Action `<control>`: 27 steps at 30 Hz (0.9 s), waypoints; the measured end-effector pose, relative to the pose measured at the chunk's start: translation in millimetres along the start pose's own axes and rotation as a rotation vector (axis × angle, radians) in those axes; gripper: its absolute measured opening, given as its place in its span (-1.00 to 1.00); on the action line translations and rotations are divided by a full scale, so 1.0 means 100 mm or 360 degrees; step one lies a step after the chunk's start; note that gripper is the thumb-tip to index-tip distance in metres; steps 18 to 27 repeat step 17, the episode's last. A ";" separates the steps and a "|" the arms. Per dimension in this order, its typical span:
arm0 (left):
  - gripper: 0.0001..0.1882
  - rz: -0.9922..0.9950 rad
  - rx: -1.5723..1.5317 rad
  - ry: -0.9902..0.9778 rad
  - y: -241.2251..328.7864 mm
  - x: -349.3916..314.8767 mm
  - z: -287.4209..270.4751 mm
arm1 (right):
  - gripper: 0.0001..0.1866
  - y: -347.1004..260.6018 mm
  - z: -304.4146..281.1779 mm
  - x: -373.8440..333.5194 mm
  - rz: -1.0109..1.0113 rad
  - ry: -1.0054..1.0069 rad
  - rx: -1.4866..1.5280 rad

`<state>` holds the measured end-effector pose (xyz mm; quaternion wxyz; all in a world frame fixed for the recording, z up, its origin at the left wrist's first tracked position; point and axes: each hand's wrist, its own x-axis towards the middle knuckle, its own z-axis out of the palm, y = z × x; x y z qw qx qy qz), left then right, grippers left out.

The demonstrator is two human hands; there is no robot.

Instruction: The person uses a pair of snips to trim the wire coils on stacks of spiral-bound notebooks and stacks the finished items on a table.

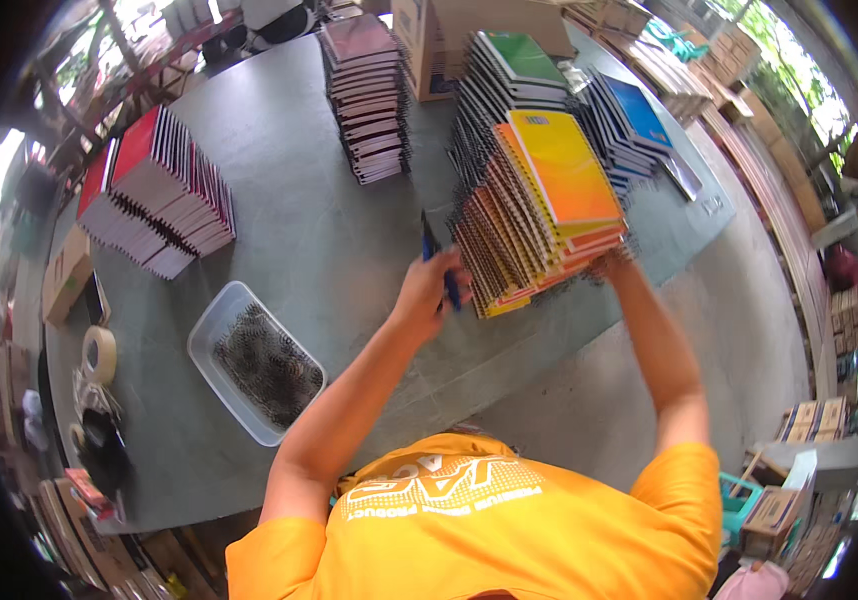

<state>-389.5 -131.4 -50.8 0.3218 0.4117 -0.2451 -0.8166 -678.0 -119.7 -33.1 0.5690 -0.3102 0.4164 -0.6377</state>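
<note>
My left hand (433,288) is closed around a slim hand tool with a dark tip and blue handles (452,286), which looks like pliers. It is beside the left edge of a tall pile of spiral notebooks with yellow and orange covers (571,175). At the pile's near right corner, my right hand (613,264) grips the notebooks' lower edge, its fingers partly hidden and blurred. Behind this pile stand green-covered spiral notebooks (521,58), and blue-covered ones (639,110) lie to the right.
Red-covered notebooks (154,180) stand at the left, and a dark red pile (364,100) at the far middle. A clear plastic tub (211,372) of black spiral coils sits near my left forearm. Tape (99,355) lies by the table's left edge; a cardboard box (431,60) is behind.
</note>
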 end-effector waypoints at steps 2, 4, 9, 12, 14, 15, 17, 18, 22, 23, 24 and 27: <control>-0.81 -0.0107 0.0018 0.0022 -0.27 0.00 -0.22 | -0.45 0.48 -0.29 -0.05 -0.0064 -0.0242 0.0340; -0.84 -0.0159 0.0110 0.0078 -0.47 -0.12 -0.40 | -0.46 0.73 -0.35 -0.03 -0.0004 -0.0515 0.0599; -0.81 -0.0005 0.0039 0.0125 -0.62 -0.33 -0.72 | -0.46 0.90 -0.35 0.08 0.0113 -0.0924 0.0858; -0.81 0.0141 0.0176 0.0102 -0.56 -0.37 -0.71 | -0.47 0.87 -0.33 0.14 0.0160 -0.1151 0.0925; -0.81 0.0225 0.0209 0.0134 -0.52 -0.41 -0.77 | -0.43 0.77 0.03 0.06 0.0266 -0.0654 0.0954; -0.81 0.0262 0.0184 0.0160 -0.53 -0.42 -0.82 | -0.42 0.80 0.09 0.12 0.0262 -0.0769 0.0954; -0.81 0.0295 0.0134 0.0167 -0.52 -0.44 -0.85 | -0.41 0.79 0.02 0.19 0.0221 -0.0965 0.0934; -0.81 0.0295 0.0134 0.0167 -0.52 -0.44 -0.85 | -0.41 0.79 0.02 0.19 0.0221 -0.0965 0.0934; -0.81 0.0295 0.0134 0.0167 -0.52 -0.44 -0.85 | -0.41 0.79 0.02 0.19 0.0221 -0.0965 0.0934; -0.81 0.0295 0.0134 0.0167 -0.52 -0.44 -0.85 | -0.41 0.79 0.02 0.19 0.0221 -0.0965 0.0934; -0.81 0.0295 0.0134 0.0167 -0.52 -0.44 -0.85 | -0.41 0.79 0.02 0.19 0.0221 -0.0965 0.0934; -0.81 0.0295 0.0134 0.0167 -0.52 -0.44 -0.85 | -0.41 0.79 0.02 0.19 0.0221 -0.0965 0.0934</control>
